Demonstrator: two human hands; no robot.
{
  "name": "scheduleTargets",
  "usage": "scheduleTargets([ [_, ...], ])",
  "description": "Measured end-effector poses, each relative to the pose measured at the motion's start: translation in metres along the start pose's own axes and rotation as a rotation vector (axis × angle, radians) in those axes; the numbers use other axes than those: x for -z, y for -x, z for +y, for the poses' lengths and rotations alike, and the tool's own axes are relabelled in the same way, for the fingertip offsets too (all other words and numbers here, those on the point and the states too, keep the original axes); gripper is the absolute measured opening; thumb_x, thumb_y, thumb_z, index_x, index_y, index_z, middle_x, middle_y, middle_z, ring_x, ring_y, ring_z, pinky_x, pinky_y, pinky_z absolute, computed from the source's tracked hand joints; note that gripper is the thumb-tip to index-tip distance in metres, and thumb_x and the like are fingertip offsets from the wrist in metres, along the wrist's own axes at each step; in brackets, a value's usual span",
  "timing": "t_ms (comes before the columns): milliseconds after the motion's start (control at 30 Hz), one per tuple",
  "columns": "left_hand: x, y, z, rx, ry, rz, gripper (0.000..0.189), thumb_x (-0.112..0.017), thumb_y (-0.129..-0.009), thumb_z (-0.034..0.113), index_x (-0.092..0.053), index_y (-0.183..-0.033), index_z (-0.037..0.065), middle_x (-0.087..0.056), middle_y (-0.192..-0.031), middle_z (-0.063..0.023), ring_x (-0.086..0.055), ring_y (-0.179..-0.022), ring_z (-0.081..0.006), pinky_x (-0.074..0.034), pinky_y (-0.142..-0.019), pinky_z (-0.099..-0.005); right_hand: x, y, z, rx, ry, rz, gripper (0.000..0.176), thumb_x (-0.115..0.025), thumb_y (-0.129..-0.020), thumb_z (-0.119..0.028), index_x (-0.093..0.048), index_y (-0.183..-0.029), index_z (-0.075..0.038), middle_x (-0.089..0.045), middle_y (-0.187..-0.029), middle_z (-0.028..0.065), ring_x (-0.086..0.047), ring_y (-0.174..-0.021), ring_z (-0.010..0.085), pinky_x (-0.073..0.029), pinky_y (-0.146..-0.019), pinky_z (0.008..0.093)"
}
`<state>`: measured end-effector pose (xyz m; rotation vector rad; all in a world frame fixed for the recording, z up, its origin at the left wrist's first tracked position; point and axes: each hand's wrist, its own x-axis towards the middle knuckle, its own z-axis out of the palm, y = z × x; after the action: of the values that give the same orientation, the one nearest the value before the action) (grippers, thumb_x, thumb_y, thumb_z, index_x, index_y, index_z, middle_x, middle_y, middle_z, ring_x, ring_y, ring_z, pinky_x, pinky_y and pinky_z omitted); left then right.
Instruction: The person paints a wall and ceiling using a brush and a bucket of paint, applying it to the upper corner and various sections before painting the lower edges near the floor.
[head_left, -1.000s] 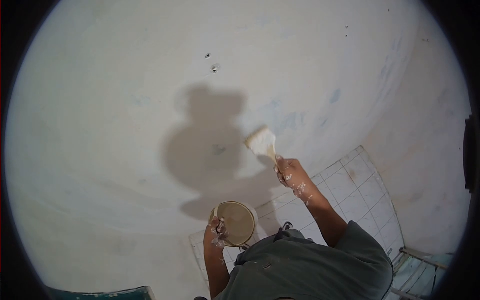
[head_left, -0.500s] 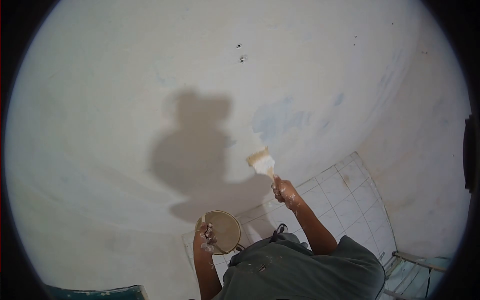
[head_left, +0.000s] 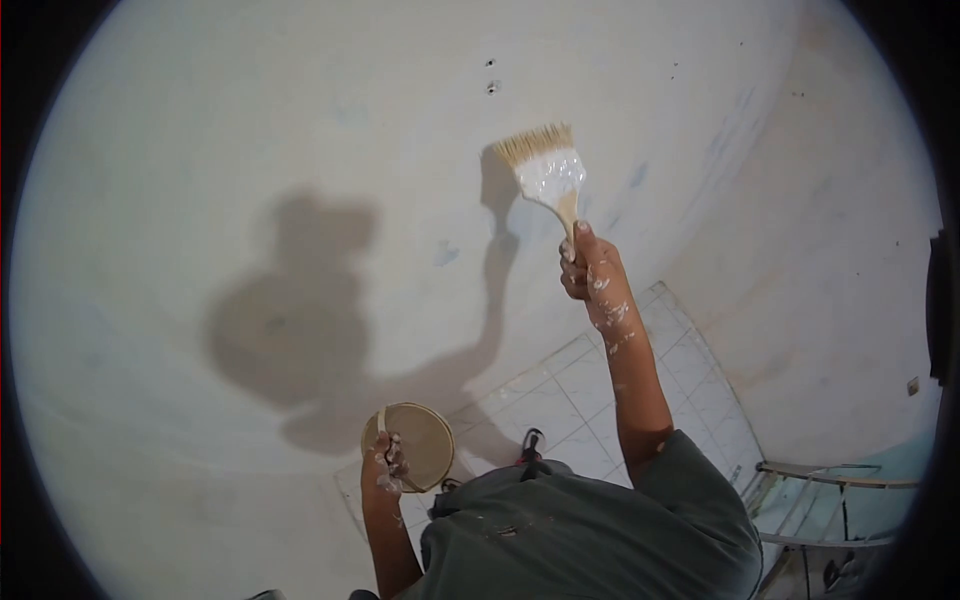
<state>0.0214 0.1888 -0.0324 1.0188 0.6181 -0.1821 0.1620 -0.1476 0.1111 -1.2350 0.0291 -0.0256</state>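
Note:
My right hand, flecked with white, is closed round the handle of a wide paintbrush. White paint coats the lower part of the brush, and its tan bristles point up at the pale wall, with the brush's shadow just left of them. Lower down, my left hand grips a round bucket at its left rim, fingers bent over the edge. A pale strip sticks up beside those fingers. Brownish-grey contents show inside the bucket.
Faint bluish patches mark the wall, and two small holes sit above the brush. White tiles cover the floor below. A ladder-like metal frame stands at lower right, near the side wall.
My right hand has lifted the paintbrush up the wall, with the arm more outstretched. The large bluish patch no longer shows where it was. My left hand still holds the bucket.

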Motion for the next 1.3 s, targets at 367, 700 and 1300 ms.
scheduleTargets([
  [367,0.008,-0.006,0.003,0.069,-0.02,-0.127,0.031,-0.05,-0.084,0.037,-0.051,-0.077,0.006,-0.035,-0.048,0.0046,-0.027,-0.037,-0.006,-0.02,-0.035,-0.0209,0.035,-0.011,0.246,-0.524,-0.103,0.13,0.044,-0.044,-0.083,-0.049,-0.043,-0.061,-0.011,-0.035,-0.047,-0.0032,-0.028,-0.034,0.0076,-0.019,-0.032,0.0228],
  [700,0.001,-0.003,-0.009,-0.015,0.126,0.005,0.028,-0.049,-0.085,0.033,-0.049,-0.076,0.007,-0.034,-0.049,0.0044,-0.028,-0.037,-0.0058,-0.02,-0.035,-0.0198,0.065,-0.051,0.157,-0.397,0.194,0.203,0.039,-0.043,-0.086,-0.037,-0.049,-0.063,-0.007,-0.035,-0.044,-0.0041,-0.03,-0.033,0.0066,-0.022,-0.031,0.0225],
  [1300,0.011,-0.015,-0.029,-0.129,0.271,0.153,0.022,-0.042,-0.088,0.028,-0.049,-0.078,0.01,-0.035,-0.046,0.0051,-0.028,-0.033,-0.0076,-0.023,-0.033,-0.0208,0.068,-0.049,0.258,-0.49,0.122,-0.003,0.044,-0.043,-0.084,-0.048,-0.045,-0.061,-0.011,-0.035,-0.045,-0.0025,-0.028,-0.034,0.0079,-0.02,-0.033,0.0235],
])
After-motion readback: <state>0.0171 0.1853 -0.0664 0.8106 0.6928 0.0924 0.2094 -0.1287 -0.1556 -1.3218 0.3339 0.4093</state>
